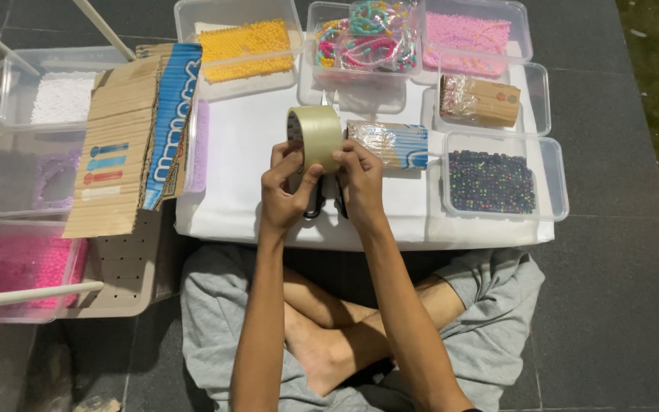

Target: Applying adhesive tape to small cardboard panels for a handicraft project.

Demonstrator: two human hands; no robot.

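Both hands clamp the tape roll (pixel 314 136) over the white board (pixel 253 206): left hand (pixel 284 187) on its near rim, right hand (pixel 358 177) picking at its face. Light, stiff and probably smooth, it seems best held by the rim. Scissors (pixel 320 200) lie under the roll, a wrapped packet (pixel 390 145) just right, bead tubs (pixel 490 181) beyond, cardboard (pixel 127 152) well left

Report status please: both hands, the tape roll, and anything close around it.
Left hand and right hand both grip the tape roll, held upright above the white board. Scissors lie beneath the hands. Wrapped packet beside the roll.
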